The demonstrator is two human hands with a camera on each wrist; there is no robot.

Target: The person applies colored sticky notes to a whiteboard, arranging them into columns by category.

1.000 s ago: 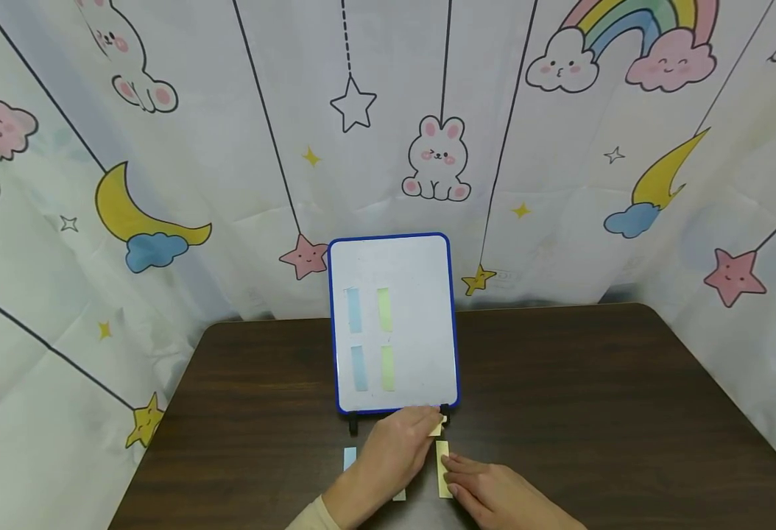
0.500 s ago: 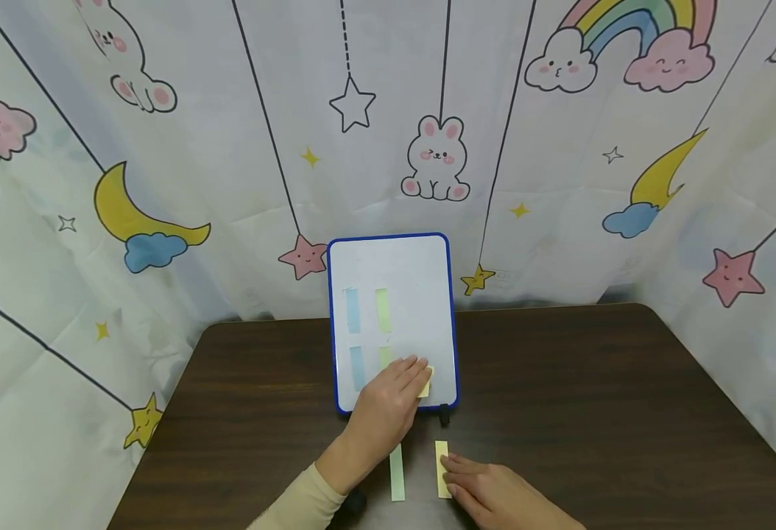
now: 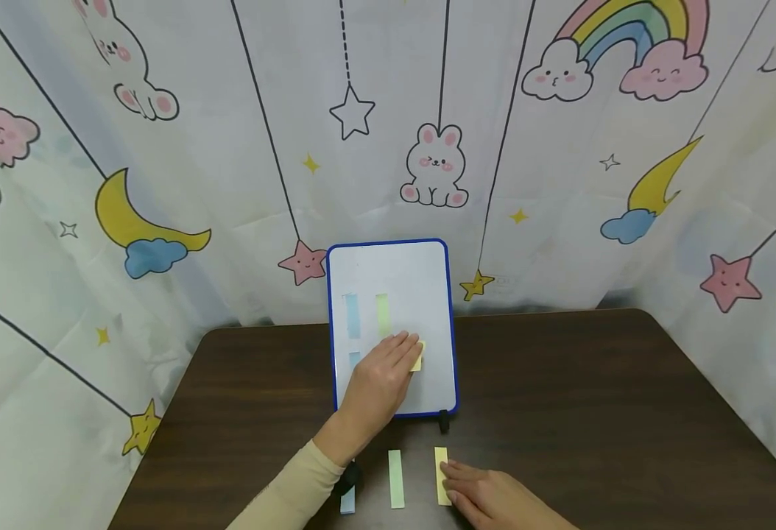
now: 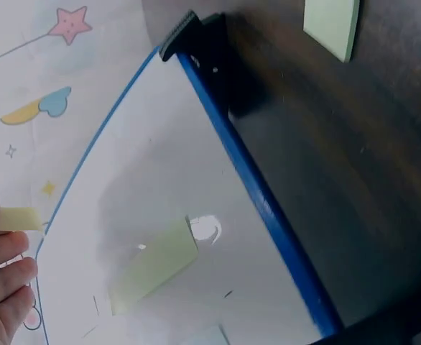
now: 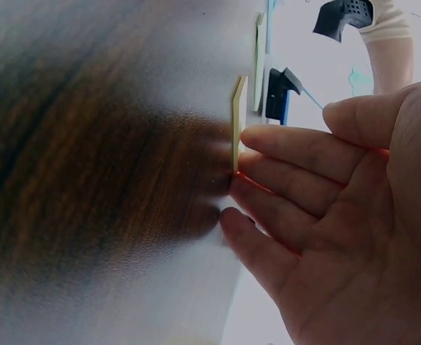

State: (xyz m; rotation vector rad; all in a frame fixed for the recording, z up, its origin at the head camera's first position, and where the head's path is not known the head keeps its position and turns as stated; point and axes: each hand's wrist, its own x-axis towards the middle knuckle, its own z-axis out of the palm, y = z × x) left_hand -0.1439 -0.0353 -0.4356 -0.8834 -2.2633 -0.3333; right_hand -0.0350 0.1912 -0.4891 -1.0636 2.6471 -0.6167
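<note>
Strip (image 3: pixel 418 361) pinched in left hand (image 3: pixel 378 383); pad (image 3: pixel 439 475) touching right hand (image 3: pixel 490 497).

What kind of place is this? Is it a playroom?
Maybe a playroom or craft corner indoors; I can't tell for sure. Cheerful bunny-print cloth hangs around a dark wooden-looking table, where a small whiteboard holds coloured strips.

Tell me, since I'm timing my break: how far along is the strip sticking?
Done: two blue strips and at least one green strip are on the board.
In hand: the left hand pinches a yellow strip at the board; whether it sticks, I can't tell.
Left: if yellow matches blue, probably finishing this one and adding another from the yellow pad that the right hand touches.
</note>
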